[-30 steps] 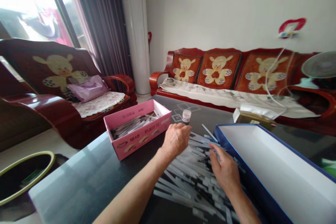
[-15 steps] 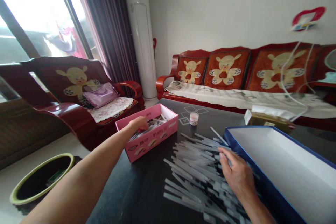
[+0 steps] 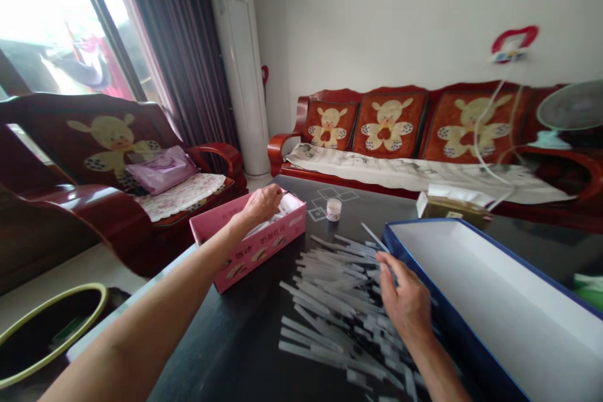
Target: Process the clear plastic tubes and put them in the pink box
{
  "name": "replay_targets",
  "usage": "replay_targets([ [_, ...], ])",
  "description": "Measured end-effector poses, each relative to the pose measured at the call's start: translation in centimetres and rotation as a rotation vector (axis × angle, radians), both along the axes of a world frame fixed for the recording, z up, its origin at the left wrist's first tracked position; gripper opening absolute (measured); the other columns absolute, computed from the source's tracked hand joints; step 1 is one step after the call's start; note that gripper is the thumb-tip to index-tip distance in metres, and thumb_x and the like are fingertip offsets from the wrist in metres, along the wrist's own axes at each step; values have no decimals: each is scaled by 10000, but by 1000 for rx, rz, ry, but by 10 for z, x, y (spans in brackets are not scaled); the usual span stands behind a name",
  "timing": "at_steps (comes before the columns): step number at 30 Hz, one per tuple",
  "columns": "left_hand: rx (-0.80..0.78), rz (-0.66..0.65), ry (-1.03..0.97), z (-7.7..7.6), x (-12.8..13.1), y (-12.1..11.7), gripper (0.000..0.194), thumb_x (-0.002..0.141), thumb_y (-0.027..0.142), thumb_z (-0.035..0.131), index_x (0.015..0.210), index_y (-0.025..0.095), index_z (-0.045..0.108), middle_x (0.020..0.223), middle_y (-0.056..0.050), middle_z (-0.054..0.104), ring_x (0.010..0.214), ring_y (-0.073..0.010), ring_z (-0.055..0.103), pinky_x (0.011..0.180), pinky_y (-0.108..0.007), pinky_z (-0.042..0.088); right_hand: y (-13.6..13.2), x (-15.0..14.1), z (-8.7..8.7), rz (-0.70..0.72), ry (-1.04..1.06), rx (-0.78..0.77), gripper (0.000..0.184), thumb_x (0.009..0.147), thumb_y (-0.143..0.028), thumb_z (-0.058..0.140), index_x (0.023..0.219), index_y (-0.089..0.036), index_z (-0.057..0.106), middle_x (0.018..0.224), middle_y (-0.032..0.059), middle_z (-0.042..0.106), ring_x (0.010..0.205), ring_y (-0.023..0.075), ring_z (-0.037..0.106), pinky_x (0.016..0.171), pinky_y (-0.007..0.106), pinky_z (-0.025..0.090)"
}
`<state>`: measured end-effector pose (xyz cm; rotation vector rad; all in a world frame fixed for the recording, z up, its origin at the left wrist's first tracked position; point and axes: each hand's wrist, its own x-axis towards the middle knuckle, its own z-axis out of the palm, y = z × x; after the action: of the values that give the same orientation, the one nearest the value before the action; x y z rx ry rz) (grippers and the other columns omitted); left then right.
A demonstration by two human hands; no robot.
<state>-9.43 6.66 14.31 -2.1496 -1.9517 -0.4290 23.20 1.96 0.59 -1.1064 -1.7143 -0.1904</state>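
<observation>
My left hand [image 3: 264, 204] is over the right half of the pink box [image 3: 257, 257], its fingers pinched together. A small dark bit shows at the fingertips, but what it belongs to is hidden. Pale strips lie inside the box, partly covered by my arm. My right hand [image 3: 406, 295] hovers at the right edge of a spread pile of translucent whitish strips [image 3: 330, 289], beside the blue box. Its thumb and forefinger are slightly apart, with no held thing visible between them. A single strip [image 3: 372, 234] lies just beyond its fingertips, against the blue box's corner.
The large blue box [image 3: 485, 282], white inside, fills the table's right side. A small white jar [image 3: 334, 210] stands behind the strips. Behind the blue box is a gold tissue box [image 3: 455, 208]. A yellow-rimmed bin [image 3: 101, 301] stands on the floor at left.
My left hand has moved from above the strip pile leftward into the pink box, then toward that box's right end and up slightly. My right hand has stayed beside the pile. The view has shifted.
</observation>
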Motion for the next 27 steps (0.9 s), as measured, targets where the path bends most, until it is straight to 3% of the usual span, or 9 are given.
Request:
replay_targets([
  [2,33,-89,-25,-10,37,-11,249,977,282,379,1076,182,585,980,-68,651,924,-176,626,750,-267,468,-3,-2,3,1,42,-1,257,912,-257,461,1032,-151,662,952,106,736,879,226,692,821,335,523],
  [5,116,-327,-98,-41,92,-38,234,964,354,413,996,216,599,919,-29,638,818,-153,613,647,-242,425,-10,-8,12,44,106,-40,240,916,-269,477,1005,-166,673,945,104,724,887,221,680,829,332,517],
  [9,162,-500,-145,-84,132,-61,245,960,351,429,925,206,624,823,-20,627,774,-154,575,665,-256,401,-16,-15,22,163,156,-160,253,937,-262,450,927,-186,692,894,77,713,862,192,668,799,297,511],
  [12,217,-524,-166,-100,140,-60,269,966,341,422,916,193,641,789,-31,627,760,-163,555,719,-286,395,-16,-16,22,181,158,-203,238,922,-273,483,859,-195,699,826,60,705,805,187,661,762,287,502],
  [20,322,-508,-187,-110,143,-57,239,952,346,459,1032,227,650,838,-35,653,797,-185,542,741,-320,370,-15,-16,19,192,207,-304,198,872,-283,539,803,-198,704,800,48,710,758,177,656,726,260,479],
  [27,315,-521,-175,-115,142,-55,223,952,350,463,984,244,657,828,-19,652,792,-183,526,757,-333,345,-17,-19,17,242,402,-610,282,834,-406,560,781,-176,714,669,18,682,631,163,606,592,245,447],
])
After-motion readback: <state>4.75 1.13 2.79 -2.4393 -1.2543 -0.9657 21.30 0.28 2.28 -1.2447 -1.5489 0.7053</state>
